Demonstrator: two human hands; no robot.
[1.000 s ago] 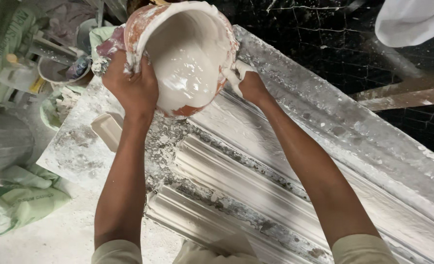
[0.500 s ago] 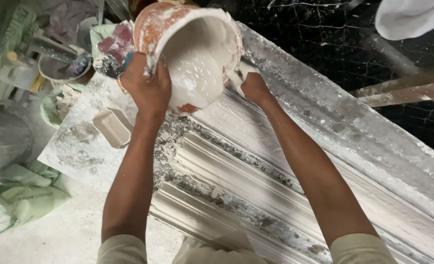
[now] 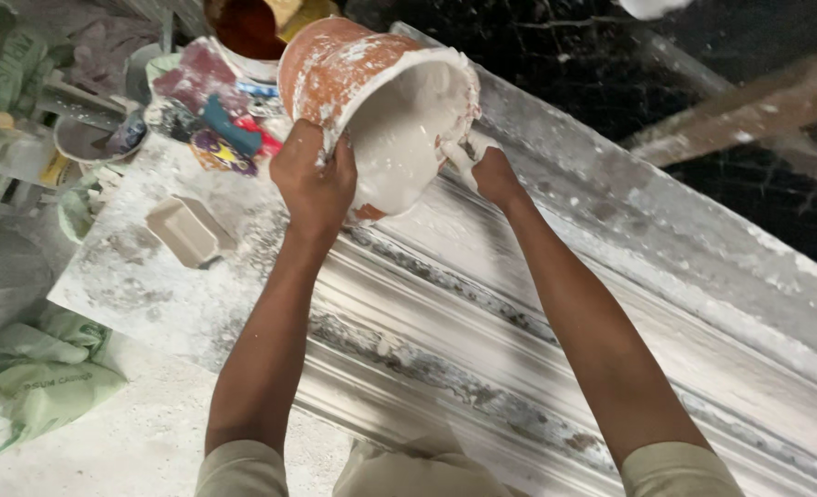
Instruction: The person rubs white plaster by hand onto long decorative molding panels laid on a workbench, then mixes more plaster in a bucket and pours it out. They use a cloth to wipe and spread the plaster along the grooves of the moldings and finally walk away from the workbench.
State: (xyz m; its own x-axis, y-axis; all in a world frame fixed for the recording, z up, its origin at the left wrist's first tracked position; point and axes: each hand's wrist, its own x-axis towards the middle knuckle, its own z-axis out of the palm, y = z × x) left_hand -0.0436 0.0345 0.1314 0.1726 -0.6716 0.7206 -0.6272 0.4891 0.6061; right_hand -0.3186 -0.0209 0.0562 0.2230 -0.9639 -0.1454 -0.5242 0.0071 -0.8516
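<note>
An orange-brown bucket [image 3: 335, 69], smeared with white, is tipped on its side with its mouth towards me, and white plaster [image 3: 399, 147] coats its inside. My left hand [image 3: 315, 179] grips the bucket's rim and near wall. My right hand [image 3: 484, 166] is at the rim's right side, its fingers white with plaster, touching the wet mix at the lip. Below the bucket runs a long ribbed moulding form [image 3: 482, 350], grey and white, crossing the view from left to lower right.
A small rectangular beige tray [image 3: 180, 230] lies on the dusty slab left of my arm. Beyond it are a can of reddish liquid [image 3: 243, 32], coloured rags and small pots. Green sacks [image 3: 31, 377] lie on the floor at lower left. A wooden beam [image 3: 749, 106] crosses at upper right.
The bucket has swung right and tipped further over the form, showing more of its outer wall. Both hands stayed on its rim and moved with it.
</note>
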